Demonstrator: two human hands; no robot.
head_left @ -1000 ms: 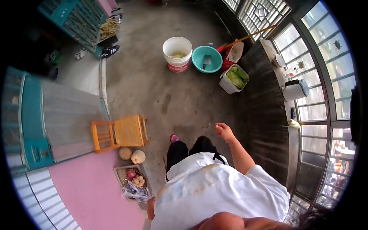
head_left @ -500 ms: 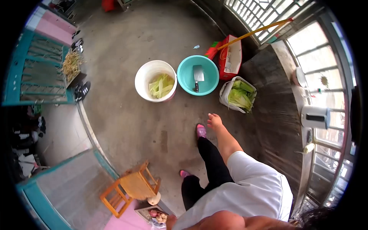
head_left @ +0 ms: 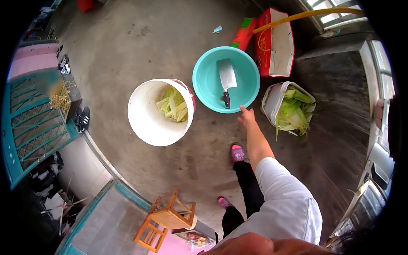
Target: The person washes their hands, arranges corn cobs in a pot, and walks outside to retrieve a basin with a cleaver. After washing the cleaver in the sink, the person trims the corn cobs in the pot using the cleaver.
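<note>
My right hand (head_left: 247, 115) reaches forward with its fingers apart and nothing in them. Its fingertips are at the near rim of a turquoise basin (head_left: 204, 91); whether they touch it I cannot tell. A cleaver (head_left: 227, 76) with a black handle lies inside the basin, the handle towards me. Left of the basin stands a white bucket (head_left: 142, 123) with pale green corn husks (head_left: 173, 106) at its bottom. To the right of my hand, a white bin (head_left: 272, 102) is heaped with green husks (head_left: 294, 111). My left hand is out of view.
A red box (head_left: 265, 42) and a broom (head_left: 244, 34) with a yellow handle stand behind the basin. At the lower left is a wooden chair (head_left: 172, 214). Shoes (head_left: 83, 119) lie by the doorway at left. A dark panel (head_left: 335, 106) runs along the right side.
My right hand has moved forward to the basin's near rim. My view has come closer to the basin, bucket and bin. Part of my left arm at the bottom edge has gone out of view.
</note>
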